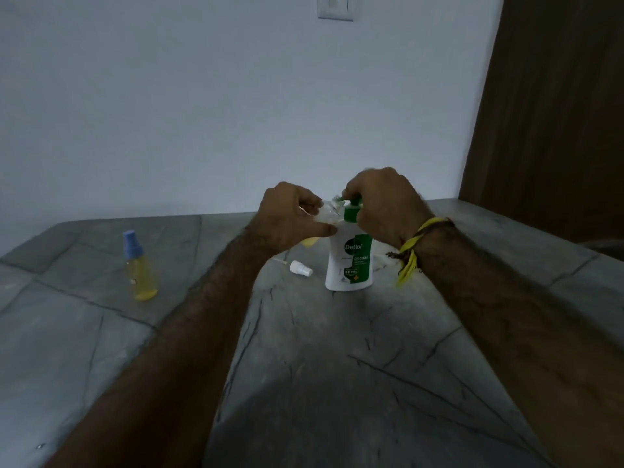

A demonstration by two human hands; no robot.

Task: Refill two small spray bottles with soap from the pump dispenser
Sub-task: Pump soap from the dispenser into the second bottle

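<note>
Far left on the grey stone counter (320, 383), a small clear spray bottle with a blue cap (139, 268) stood upright, yellow soap inside. The left hand (290, 219) curled around a tilted, uncapped clear bottle (322, 216), its mouth up at the green nozzle. A white spray cap (300, 268) lay below. The right hand (385, 204) gripped the pump head of the white Dettol soap dispenser (349, 261), yellow thread (410, 251) on that wrist.
</note>
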